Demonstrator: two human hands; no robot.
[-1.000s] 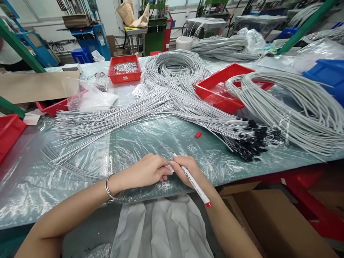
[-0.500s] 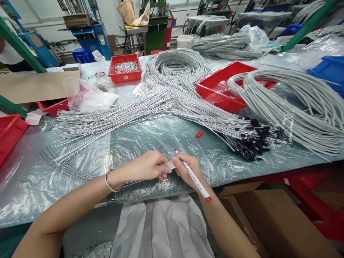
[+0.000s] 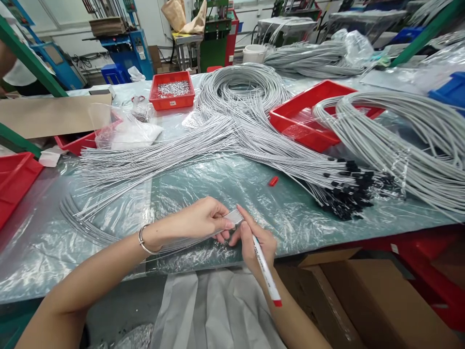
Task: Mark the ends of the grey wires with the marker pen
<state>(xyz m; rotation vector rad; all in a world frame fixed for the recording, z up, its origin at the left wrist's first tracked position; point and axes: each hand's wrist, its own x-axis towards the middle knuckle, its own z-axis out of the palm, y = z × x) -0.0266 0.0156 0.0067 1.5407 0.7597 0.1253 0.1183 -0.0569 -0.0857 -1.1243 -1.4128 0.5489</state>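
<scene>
My left hand (image 3: 214, 220) is closed on a bundle of thin grey wires (image 3: 181, 246), which trails left under my wrist and over the table. A flat, pale grey end piece (image 3: 234, 217) sticks out past my left fingertips; whether it is the wire ends side by side or a separate part I cannot make out. My right hand (image 3: 257, 242) grips a white marker pen (image 3: 267, 274) with a red end, slanting down toward my forearm. Its tip is hidden by my fingers. The right forefinger touches the flat piece's far edge. A red pen cap (image 3: 273, 181) lies beyond my hands.
Behind the hands spreads a large bundle of grey wires (image 3: 160, 145), with black connectors (image 3: 352, 189) at the right. Coiled cables (image 3: 410, 131) lie farther right. Red trays (image 3: 172, 104) stand at the back. An open cardboard box (image 3: 378, 295) sits below the table's right edge.
My right hand has shifted slightly right and down, with the pen turned steeper and its tip no longer showing. More of the flat grey piece is exposed. My left hand keeps its grip.
</scene>
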